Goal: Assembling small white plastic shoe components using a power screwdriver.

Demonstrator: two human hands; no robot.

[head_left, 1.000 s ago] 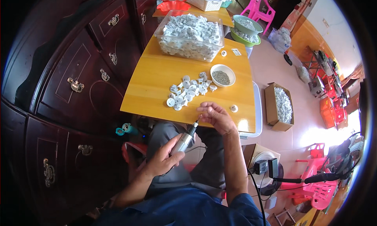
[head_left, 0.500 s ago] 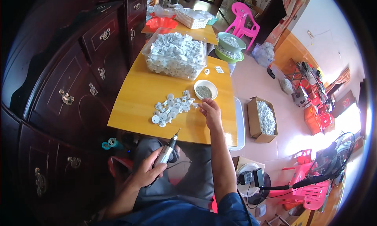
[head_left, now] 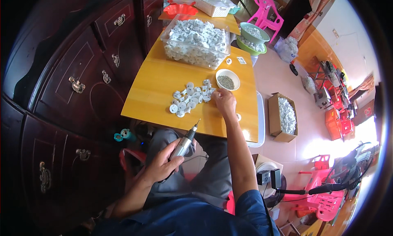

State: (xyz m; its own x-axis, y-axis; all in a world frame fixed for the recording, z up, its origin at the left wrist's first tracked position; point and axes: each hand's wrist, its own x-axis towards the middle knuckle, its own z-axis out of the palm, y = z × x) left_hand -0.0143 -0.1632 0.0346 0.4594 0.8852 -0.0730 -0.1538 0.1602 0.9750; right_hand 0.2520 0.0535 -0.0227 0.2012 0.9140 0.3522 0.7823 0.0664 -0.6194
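Observation:
A silver and black electric screwdriver (head_left: pixel 183 146) is gripped in my left hand (head_left: pixel 167 161), its thin bit pointing up toward the table's near edge. My right hand (head_left: pixel 225 102) is over the table with its fingers drawn together at the right side of a pile of round white plastic parts (head_left: pixel 189 100). What its fingertips pinch, if anything, is too small to make out. Just beyond that hand stands a white bowl (head_left: pixel 235 87) of small grey metal pieces that look like screws. One white part (head_left: pixel 238 117) lies right of my right wrist.
A clear plastic bin (head_left: pixel 196 60) heaped with white parts occupies the table's far side. A small white part (head_left: pixel 229 61) and a printed card (head_left: pixel 241 60) lie beside it. On the floor at right is a cardboard box (head_left: pixel 276 119) of white parts. Dark drawers (head_left: pixel 61 84) line the left.
The view has shifted, so the table sits higher and further right. My right hand has moved closer to the pile's right edge. A white part now shows beside my right wrist.

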